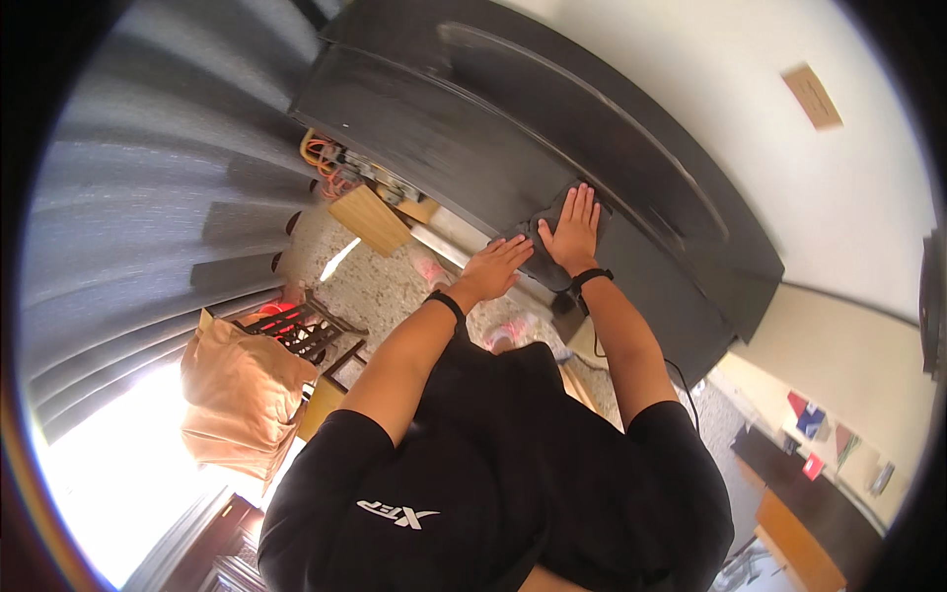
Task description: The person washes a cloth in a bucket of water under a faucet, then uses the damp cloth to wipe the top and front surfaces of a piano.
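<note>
My right hand (575,231) lies flat on a dark grey cloth (547,268), fingers pointing up and away from me. The thumb of that hand is spread out. To its left, my left hand (490,268) rests with its fingertips on the cloth's left part, palm down. Beneath the cloth is the flat dark top (444,159) of a long piece of furniture. Behind this top rises a dark panel (584,111) with a curved raised moulding. The cloth's underside is hidden.
A wooden board (370,220) and orange cables (325,159) are at lower left of the furniture. Grey curtains (148,185) hang at left. A brown cloth (244,399) covers something near a dark folding rack (296,325). A black cable (688,392) hangs at right.
</note>
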Motion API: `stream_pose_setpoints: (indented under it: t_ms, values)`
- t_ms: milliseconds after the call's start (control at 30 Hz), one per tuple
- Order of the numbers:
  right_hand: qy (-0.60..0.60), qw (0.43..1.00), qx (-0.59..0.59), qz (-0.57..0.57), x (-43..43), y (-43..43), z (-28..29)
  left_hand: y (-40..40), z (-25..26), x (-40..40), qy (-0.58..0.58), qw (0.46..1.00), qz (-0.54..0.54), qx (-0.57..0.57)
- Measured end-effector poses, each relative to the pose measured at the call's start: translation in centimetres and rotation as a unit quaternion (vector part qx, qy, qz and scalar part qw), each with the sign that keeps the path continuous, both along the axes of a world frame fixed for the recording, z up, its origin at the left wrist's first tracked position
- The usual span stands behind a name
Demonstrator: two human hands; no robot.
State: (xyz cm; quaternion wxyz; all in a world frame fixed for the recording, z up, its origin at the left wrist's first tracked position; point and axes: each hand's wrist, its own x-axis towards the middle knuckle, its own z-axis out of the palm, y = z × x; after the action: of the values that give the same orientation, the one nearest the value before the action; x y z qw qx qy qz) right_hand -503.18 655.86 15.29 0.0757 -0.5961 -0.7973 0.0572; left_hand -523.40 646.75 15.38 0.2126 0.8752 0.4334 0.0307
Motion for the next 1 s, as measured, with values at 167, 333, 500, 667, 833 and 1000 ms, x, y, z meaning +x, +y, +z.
stream_pose_setpoints:
  t_ms: [167, 333, 500, 667, 833, 1000]
  values:
    - [-0.007, 1.000, 0.006, 0.027, -11.0, 4.9, -0.6, 3.7, -1.6, -9.9, -0.030, 0.998, 0.042, 0.024]
    - [-0.009, 0.997, -0.001, 0.072, -21.6, 9.2, -1.5, 6.9, -2.0, -19.2, -0.008, 0.995, 0.104, -0.005]
    - [-0.014, 0.995, -0.009, 0.103, -31.1, 13.4, -1.5, 9.8, -2.1, -26.4, -0.040, 0.983, 0.180, 0.012]
    - [0.000, 0.989, 0.008, 0.146, -38.9, 16.8, -1.7, 11.7, -3.5, -32.3, -0.066, 0.965, 0.254, 0.000]
    - [-0.006, 0.978, 0.027, 0.205, -46.1, 20.7, -2.5, 14.0, -4.2, -36.0, -0.096, 0.925, 0.363, 0.053]
    - [-0.003, 0.949, 0.050, 0.311, -52.0, 23.0, -3.2, 16.6, -5.4, -38.5, -0.207, 0.833, 0.498, 0.122]
